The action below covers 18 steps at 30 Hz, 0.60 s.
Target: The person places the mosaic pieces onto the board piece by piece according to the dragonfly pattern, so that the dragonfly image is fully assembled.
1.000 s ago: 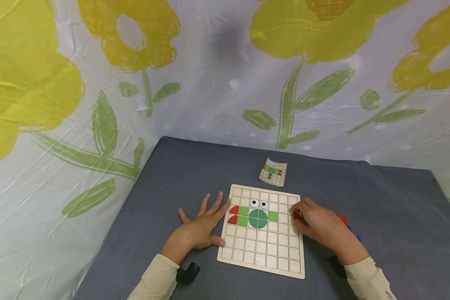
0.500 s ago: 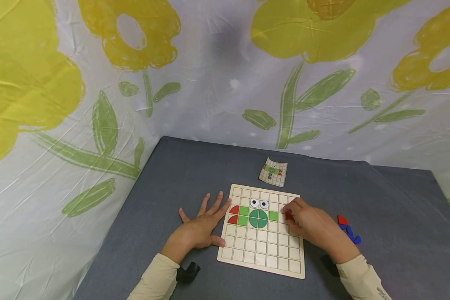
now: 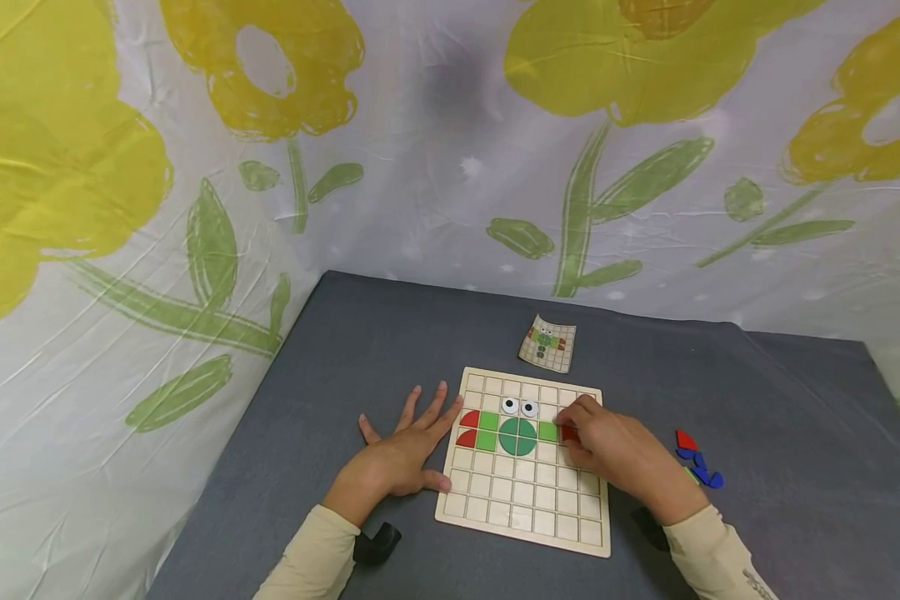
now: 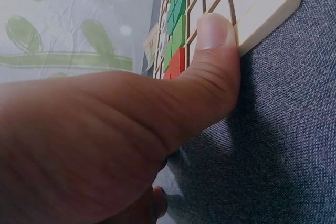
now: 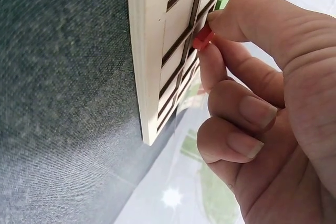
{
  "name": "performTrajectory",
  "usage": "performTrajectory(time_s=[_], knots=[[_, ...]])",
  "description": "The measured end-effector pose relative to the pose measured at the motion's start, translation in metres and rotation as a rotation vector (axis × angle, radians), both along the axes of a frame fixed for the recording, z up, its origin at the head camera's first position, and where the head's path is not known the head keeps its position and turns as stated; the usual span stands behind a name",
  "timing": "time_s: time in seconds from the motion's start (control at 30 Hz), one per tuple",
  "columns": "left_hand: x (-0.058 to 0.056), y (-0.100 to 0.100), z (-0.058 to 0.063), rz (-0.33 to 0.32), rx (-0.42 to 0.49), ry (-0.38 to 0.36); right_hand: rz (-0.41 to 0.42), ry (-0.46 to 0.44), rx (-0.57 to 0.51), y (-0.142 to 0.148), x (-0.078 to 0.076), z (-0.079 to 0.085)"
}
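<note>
A wooden grid board (image 3: 521, 518) lies on the dark cloth. Two eye pieces (image 3: 519, 407), a dark green circle of quarter pieces (image 3: 517, 437), light green squares (image 3: 486, 431) and red quarter pieces (image 3: 468, 427) sit in its cells. My left hand (image 3: 397, 454) is spread beside the board, its thumb (image 4: 215, 40) on the near-left edge and fingertips at the left edge. Between right thumb and index finger I pinch a red piece (image 5: 203, 37) at the cell right of the single light green square. My right hand (image 3: 618, 446) partly hides it in the head view.
Right of the board lie a loose red quarter piece (image 3: 686, 439), several blue pieces (image 3: 701, 468) and a light green edge beside my right wrist. A small pattern card (image 3: 547, 343) rests beyond the board. A flowered curtain (image 3: 420, 167) hangs behind the table.
My right hand has moved left across the board with the red piece, down to the cell by the light green square. The loose pieces have come into view. My left hand stays put.
</note>
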<state>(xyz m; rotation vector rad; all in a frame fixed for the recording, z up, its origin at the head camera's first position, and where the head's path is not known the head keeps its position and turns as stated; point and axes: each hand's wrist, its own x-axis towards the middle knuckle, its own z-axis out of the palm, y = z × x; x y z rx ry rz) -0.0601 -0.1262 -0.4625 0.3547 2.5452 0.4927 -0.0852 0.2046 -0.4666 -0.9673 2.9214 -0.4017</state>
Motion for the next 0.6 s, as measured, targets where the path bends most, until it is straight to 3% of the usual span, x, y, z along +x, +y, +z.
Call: performTrajectory(time_s=[0.3,0.33,0.5,0.6], knots=[[0.0008,-0.0005,0.0028,-0.002,0.012,0.01,-0.002,-0.013,-0.007,-0.002,0.001,0.001],[0.0002,-0.0014,-0.0022,-0.005,0.02,0.017,-0.002,-0.016,-0.007,-0.0022,0.0011,0.0012],[-0.0001,-0.0014,-0.0027,-0.001,0.03,0.007,0.001,-0.008,-0.002,-0.0023,0.0003,0.0003],[0.0005,-0.0003,0.0034,0.003,0.015,-0.004,0.004,0.004,-0.003,-0.0021,0.0,0.0]])
